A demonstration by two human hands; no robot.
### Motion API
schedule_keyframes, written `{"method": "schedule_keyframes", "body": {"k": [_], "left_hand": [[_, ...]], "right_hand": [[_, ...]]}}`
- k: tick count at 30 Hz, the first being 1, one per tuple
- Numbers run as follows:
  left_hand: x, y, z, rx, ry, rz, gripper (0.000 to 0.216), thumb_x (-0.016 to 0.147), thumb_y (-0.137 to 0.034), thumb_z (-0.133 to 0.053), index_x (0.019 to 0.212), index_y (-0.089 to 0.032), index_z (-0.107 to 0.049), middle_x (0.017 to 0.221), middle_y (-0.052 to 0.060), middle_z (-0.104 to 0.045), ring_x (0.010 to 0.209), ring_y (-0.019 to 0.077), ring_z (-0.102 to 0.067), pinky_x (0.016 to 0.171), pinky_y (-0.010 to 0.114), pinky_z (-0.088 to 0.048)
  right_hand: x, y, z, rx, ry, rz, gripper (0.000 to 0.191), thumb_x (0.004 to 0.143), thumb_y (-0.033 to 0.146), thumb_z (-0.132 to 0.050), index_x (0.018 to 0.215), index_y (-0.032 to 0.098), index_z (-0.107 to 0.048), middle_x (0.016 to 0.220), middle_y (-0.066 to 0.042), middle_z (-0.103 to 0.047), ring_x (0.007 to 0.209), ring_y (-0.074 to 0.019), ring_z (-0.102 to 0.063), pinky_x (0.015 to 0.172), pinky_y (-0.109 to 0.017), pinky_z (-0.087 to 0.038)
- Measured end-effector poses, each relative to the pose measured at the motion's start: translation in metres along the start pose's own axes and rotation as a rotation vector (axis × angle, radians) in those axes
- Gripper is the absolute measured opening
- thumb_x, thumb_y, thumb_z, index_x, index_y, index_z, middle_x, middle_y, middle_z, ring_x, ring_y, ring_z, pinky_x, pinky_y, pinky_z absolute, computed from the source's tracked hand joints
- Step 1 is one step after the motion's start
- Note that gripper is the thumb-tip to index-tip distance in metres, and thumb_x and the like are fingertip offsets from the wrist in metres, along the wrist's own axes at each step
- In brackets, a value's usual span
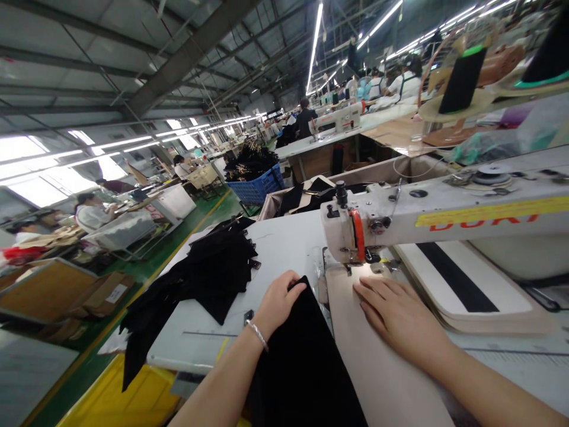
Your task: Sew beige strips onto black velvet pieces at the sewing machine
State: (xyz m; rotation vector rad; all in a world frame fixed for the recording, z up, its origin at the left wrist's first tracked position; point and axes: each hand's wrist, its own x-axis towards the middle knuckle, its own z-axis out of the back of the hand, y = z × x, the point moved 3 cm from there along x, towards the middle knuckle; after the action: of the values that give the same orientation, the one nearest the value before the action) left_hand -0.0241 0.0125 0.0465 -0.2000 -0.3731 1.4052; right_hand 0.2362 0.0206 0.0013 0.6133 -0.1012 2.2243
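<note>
My left hand [279, 301] pinches the top corner of a black fabric strip [306, 362], which hangs down toward me over the table's front. Flat on a beige fabric panel [355, 332] lies my right hand [393, 302], its fingers stretched toward the needle. The panel's far end sits below the head of a white sewing machine [377, 219] with an orange guard. A lit spot shows by the presser foot [349, 270]. Right of my right hand are stacked cream panels [498, 284], the top one with a black stripe.
Black fabric pieces [213, 261] with small metal parts are heaped on the table's left side. A yellow bin [120, 397] stands below. Behind are a blue crate [258, 184], a fabric-filled box [306, 196] and thread cones [462, 80]. Other people work farther off.
</note>
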Motion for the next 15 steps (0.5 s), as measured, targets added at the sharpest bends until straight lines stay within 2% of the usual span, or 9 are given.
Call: {"method": "schedule_keyframes", "body": {"k": [3, 5, 7, 10, 15], "left_hand": [[0.022, -0.034, -0.007, -0.205, 0.107, -0.203, 0.021, 0.095, -0.025, -0.045, 0.102, -0.02, -0.064, 0.099, 0.003, -0.066, 0.094, 0.0172, -0.06, 0.089, 0.029, -0.046], [0.037, -0.05, -0.02, -0.227, 0.179, -0.236, 0.022, 0.091, -0.019, -0.051, 0.104, -0.022, -0.067, 0.1, 0.003, -0.067, 0.095, 0.0175, -0.061, 0.091, 0.029, -0.046], [0.05, -0.058, -0.036, -0.222, 0.205, -0.178, 0.021, 0.085, -0.017, -0.058, 0.102, -0.021, -0.069, 0.094, 0.002, -0.069, 0.088, 0.0175, -0.063, 0.084, 0.028, -0.048], [0.062, -0.059, -0.053, -0.207, 0.168, -0.07, 0.016, 0.079, -0.02, -0.064, 0.094, -0.017, -0.068, 0.086, 0.004, -0.069, 0.079, 0.0183, -0.064, 0.072, 0.028, -0.049], [0.071, -0.058, -0.06, -0.183, 0.179, -0.036, 0.008, 0.078, -0.022, -0.062, 0.075, -0.017, -0.066, 0.078, 0.004, -0.07, 0.073, 0.0176, -0.064, 0.065, 0.026, -0.046]], "right_hand": [[0.0, 0.0, 0.002, 0.001, 0.017, -0.009, 0.034, 0.094, 0.03, -0.043, 0.125, 0.024, -0.055, 0.124, -0.007, -0.059, 0.113, -0.0241, -0.052, 0.092, -0.042, -0.038], [0.0, 0.001, 0.003, 0.0, 0.029, -0.012, 0.035, 0.095, 0.03, -0.042, 0.127, 0.022, -0.054, 0.125, -0.007, -0.058, 0.114, -0.024, -0.051, 0.092, -0.041, -0.037], [0.0, 0.001, 0.004, -0.002, 0.039, -0.013, 0.038, 0.095, 0.031, -0.042, 0.13, 0.02, -0.051, 0.126, -0.008, -0.058, 0.113, -0.0244, -0.05, 0.092, -0.041, -0.037], [0.0, 0.001, 0.003, -0.005, 0.053, -0.014, 0.041, 0.096, 0.033, -0.042, 0.134, 0.021, -0.048, 0.128, -0.008, -0.056, 0.113, -0.0254, -0.05, 0.091, -0.042, -0.036], [0.001, 0.001, 0.002, -0.001, 0.073, -0.019, 0.041, 0.097, 0.037, -0.041, 0.135, 0.022, -0.048, 0.13, -0.009, -0.055, 0.114, -0.0265, -0.049, 0.09, -0.043, -0.037]]}}
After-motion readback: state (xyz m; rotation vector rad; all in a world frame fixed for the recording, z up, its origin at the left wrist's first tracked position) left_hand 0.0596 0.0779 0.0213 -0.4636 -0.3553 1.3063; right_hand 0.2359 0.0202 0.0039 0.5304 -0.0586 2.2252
